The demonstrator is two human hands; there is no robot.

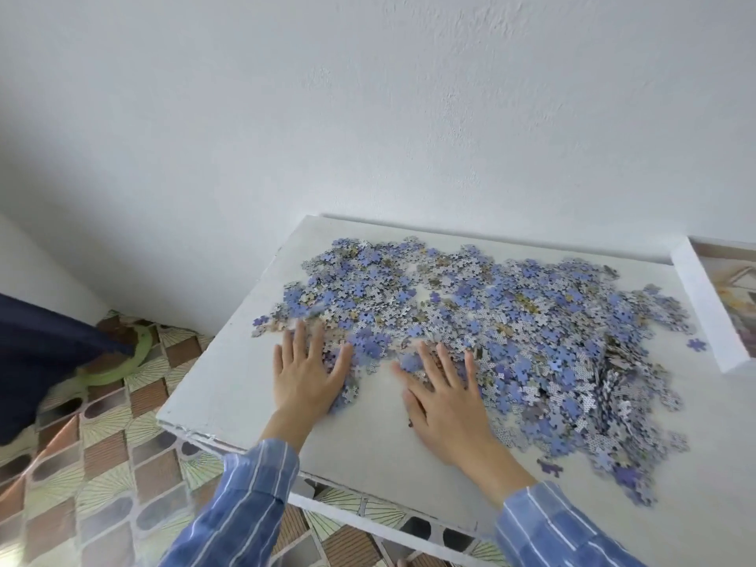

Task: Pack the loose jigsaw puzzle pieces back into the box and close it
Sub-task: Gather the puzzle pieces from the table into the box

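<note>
The puzzle pieces [482, 321] are light, thin and loose, so they will slide and scatter easily; best raked into a heap and scooped from beneath its edges. They look blue-violet and grey-patterned, spread across the white surface [229, 386] from centre toward 3 o'clock. The left hand [307, 370] and right hand [442, 394] lie flat, fingers spread, on the spread's near edge (gripping nothing). The box [703, 304] sits at 3 o'clock.

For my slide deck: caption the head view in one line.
Both hands flat on puzzle pieces spread over a white table.
</note>
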